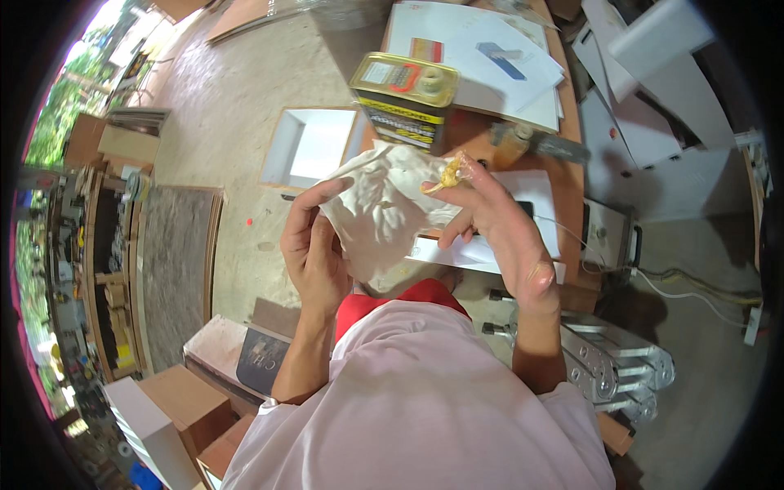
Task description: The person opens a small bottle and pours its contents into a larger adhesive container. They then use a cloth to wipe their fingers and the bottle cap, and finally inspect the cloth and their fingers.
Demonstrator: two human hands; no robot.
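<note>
A thin, wrinkled white cloth-like sheet [386, 202] spreads out in front of my body. My left hand [315, 251] grips its left edge, the index finger over the front and the thumb lower down. At the sheet's upper right is my right hand [496, 214], with a sticky yellow glob [451, 173] between its fingertips. Its skin has a glossy film, and a shiny patch shows near the wrist. Whether these fingers also hold the sheet is unclear. Just beyond the sheet, a rectangular adhesive tin [404, 92] with a gold top and red handle stands upright.
White boards and papers [471, 37] lie on a wooden table [569, 184], near a bottle of amber liquid [513, 144]. A white open box [312, 147] stands left of the tin. A folded metal ladder [606, 361] lies right, cartons [184, 404] lower left.
</note>
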